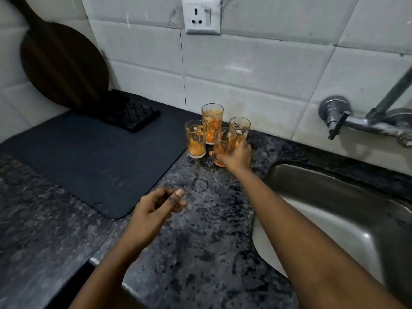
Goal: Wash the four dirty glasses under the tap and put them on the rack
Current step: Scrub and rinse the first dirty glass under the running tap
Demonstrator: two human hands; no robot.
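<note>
Head view looks down on a dark speckled granite desk [200, 253] set against a wall of white tiles [256, 70]. 4 clear drinking glasses smeared with orange residue stand close together near the back of the desk, just left of the sink. The tall ribbed glass [212, 121] is rearmost; a short glass [195, 139] stands just beside it on the left, at the edge of the mat; another short glass [240, 127] stands to its right, nearest the wall. The 4th glass, the front short glass [224, 141], is the one held: the right hand [236, 157] reaches forward and its fingers [219, 162] are wrapped around the lower part of this glass. Whether its base rests on the desk or is raised cannot be told, as the hand covers it.

The left hand [156, 212] hovers over the desk near the corner of the mat, fingers loosely curled and relaxed, holding nothing.

A flat dark grey drying mat [89, 157] covers the left part of the desk. At its far end lies a black plastic rack with a lattice of ridges [131, 114], well apart from the glasses. A round dark wooden board with a handle [62, 63] leans against the tiles behind the rack.

To the right, a stainless steel sink [356, 208] is sunk into the desk. Above it a chrome wall tap with a black lever [347, 119] is fixed to the tiles. A white wall socket with a switch [201, 15] sits high on the wall above the glasses.
</note>
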